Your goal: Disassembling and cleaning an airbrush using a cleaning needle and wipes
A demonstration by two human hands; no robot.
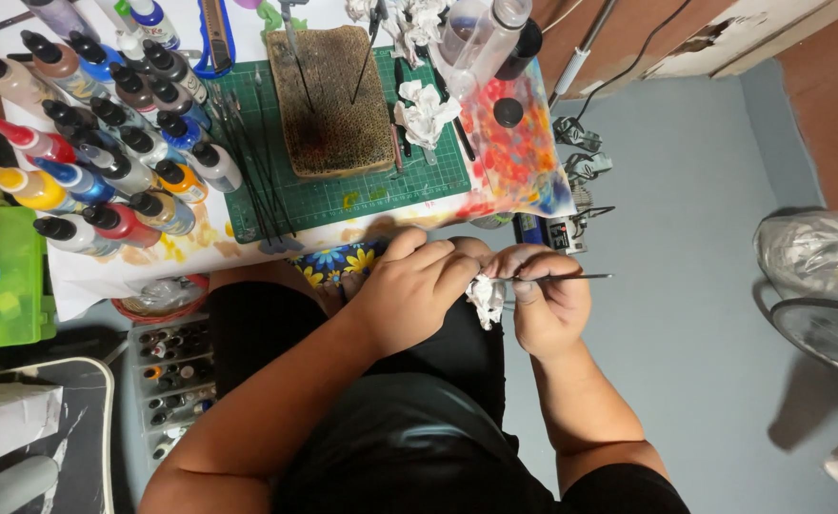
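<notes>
Below the near edge of the paint-stained white desk (105, 271), over the person's lap, the right hand (550, 303) is closed around a thin, dark, rod-shaped tool (571, 277), pinching it near one end with thumb and forefinger. The rod's long axis lies almost level across the view, its free end pointing right, away from the body, and its other end buried in a small crumpled white wad of paper or cloth (486, 298). The left hand (417, 286) is curled into a loose fist beside it, its fingertips on or against the wad; how firmly it grips I cannot tell. The rod looks light and stiff, probably slippery if wet, and best held close to the working end as here; the wad looks soft, weightless and easily torn. On the desk sit many squeeze bottles of coloured paint (105, 133) at the left edge, a green cutting mat (362, 195) and a brown woven pad (338, 100).
</notes>
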